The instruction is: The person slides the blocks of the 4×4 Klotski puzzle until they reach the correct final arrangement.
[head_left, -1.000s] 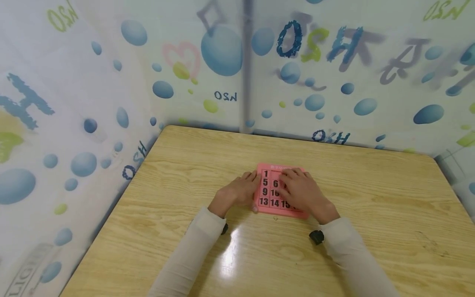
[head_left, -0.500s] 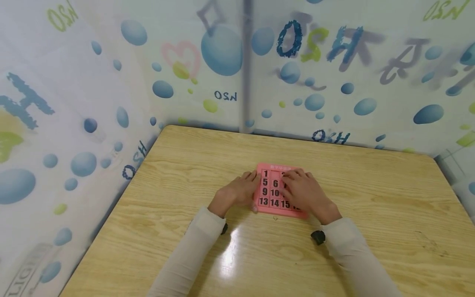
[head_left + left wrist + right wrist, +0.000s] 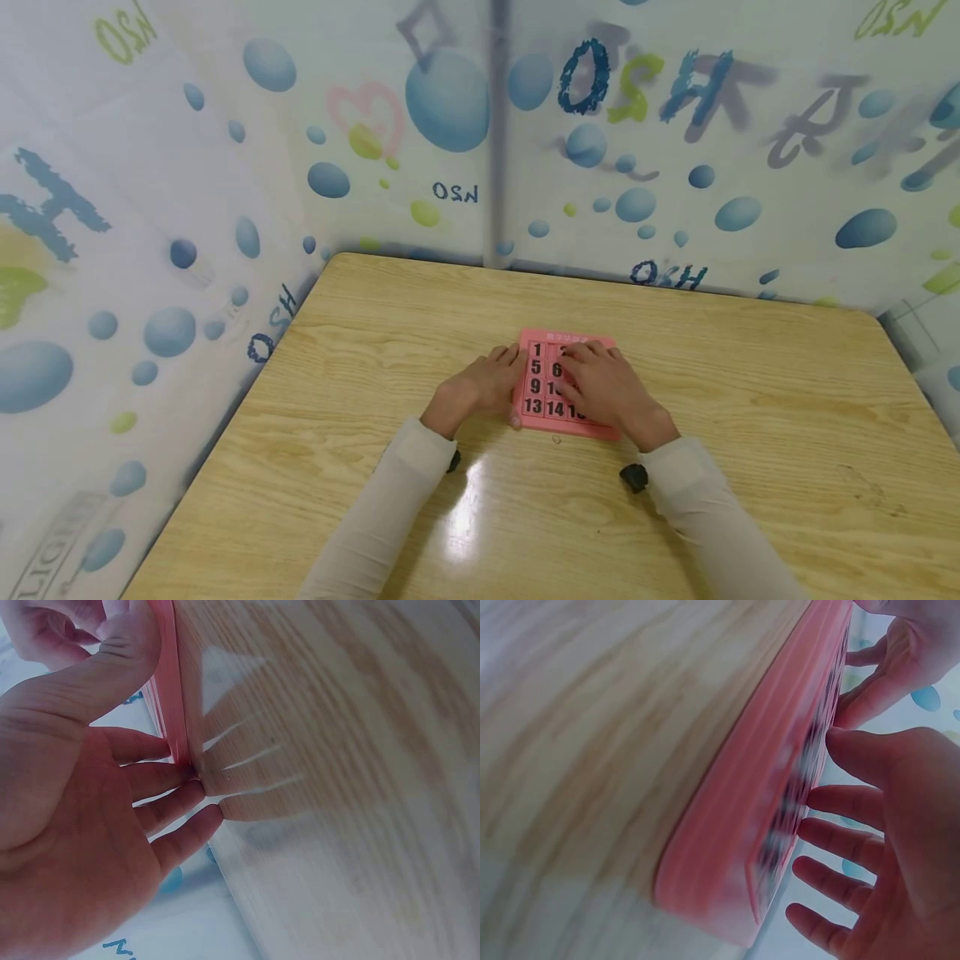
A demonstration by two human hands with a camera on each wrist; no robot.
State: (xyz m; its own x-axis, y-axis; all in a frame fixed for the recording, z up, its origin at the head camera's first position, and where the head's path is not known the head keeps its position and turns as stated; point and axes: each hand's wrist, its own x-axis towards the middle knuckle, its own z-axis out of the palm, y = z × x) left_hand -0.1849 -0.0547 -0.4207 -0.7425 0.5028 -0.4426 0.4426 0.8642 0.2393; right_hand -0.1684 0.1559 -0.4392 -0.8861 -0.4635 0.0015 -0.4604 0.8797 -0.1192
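A pink sliding number puzzle (image 3: 555, 408) lies flat on the wooden table, its black-numbered tiles set in a frame. My left hand (image 3: 487, 387) braces the frame's left edge, thumb near the lower left corner. In the left wrist view the fingers (image 3: 172, 796) extend fairly straight, with tips at the frame's side and the tabletop. My right hand (image 3: 611, 387) spreads over the puzzle's right part, fingertips on the top row beside tile 1, covering most right-hand tiles. Its fingers (image 3: 847, 844) look loosely extended over the tiles in the right wrist view.
The light wooden table (image 3: 375, 350) extends around the puzzle on every side. Behind it and to the left stand walls (image 3: 637, 167) patterned with blue bubbles and lettering. Dark wrist devices (image 3: 634, 478) sit under the white sleeves (image 3: 705, 508).
My right hand has shifted slightly left. A top-row tile has slid left with its fingertips into the gap beside tile 1. My left hand and the frame stay in place.
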